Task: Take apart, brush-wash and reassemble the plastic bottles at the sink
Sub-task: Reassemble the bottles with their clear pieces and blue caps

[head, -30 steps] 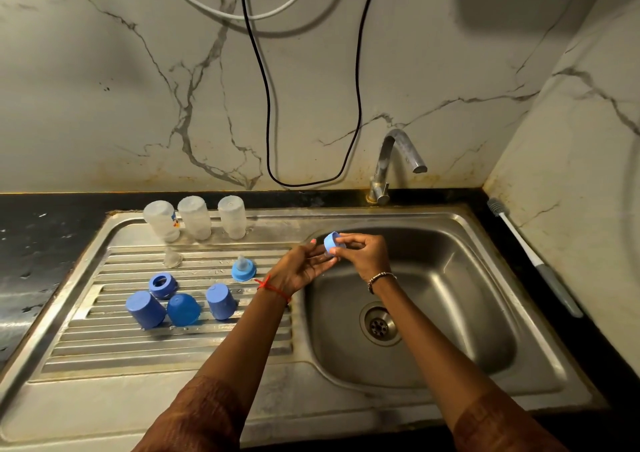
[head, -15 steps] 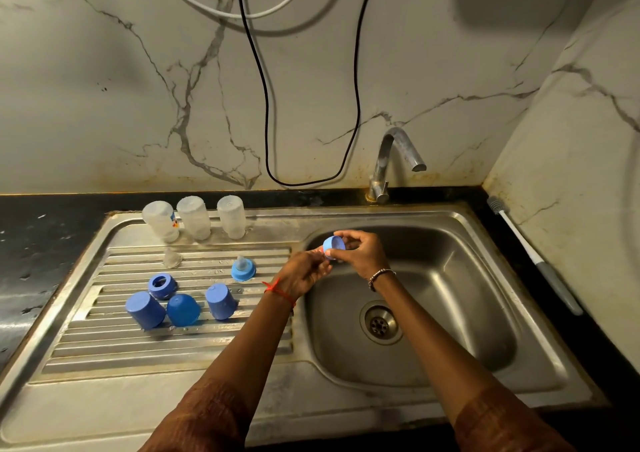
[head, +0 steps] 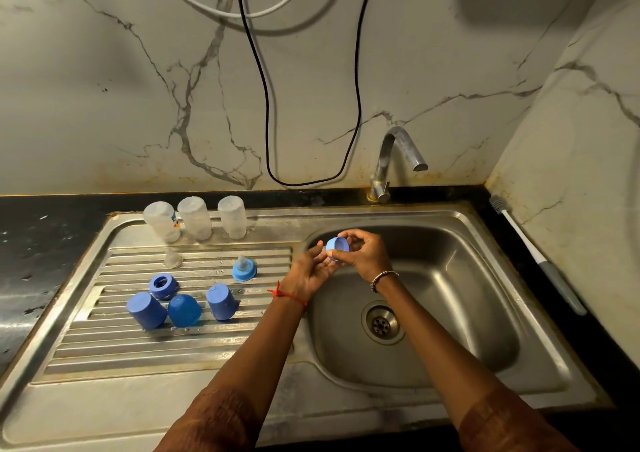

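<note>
Disassembly looks finished, and judging by how things lie, reassembly has only just begun. Reading places as a clock face centred on the drain (head: 382, 324), three clear bottle bodies (head: 194, 218) stand mouth-down in a row at about 10 o'clock, along the back of the drainboard (head: 104, 347). Three blue caps (head: 221, 302) sit apart from them at 9 o'clock. One collar with teat (head: 243, 270) already looks joined. Another bare collar (head: 162, 286) and a loose clear teat (head: 173, 259) are not yet matched.

The brush (head: 533, 254) lies untouched on the dark counter (head: 41, 244) at 2 o'clock. No water is visible running from the tap (head: 394, 161) at 12 o'clock, so the scrubbing is probably over. Still to do: seat the remaining teats, screw the collars onto the bodies and cap them.

The held collar (head: 337, 245) is a small pale-blue plastic ring, tilted with its open side toward the camera, above the sink (head: 467, 278) at roughly 11 o'clock. The right hand (head: 363, 254) pinches it by the rim between thumb and fingers. The left hand (head: 311, 271) rises beneath it, palm up, with its fingertips at the ring. I cannot tell whether it is gripping or only steadying it.
</note>
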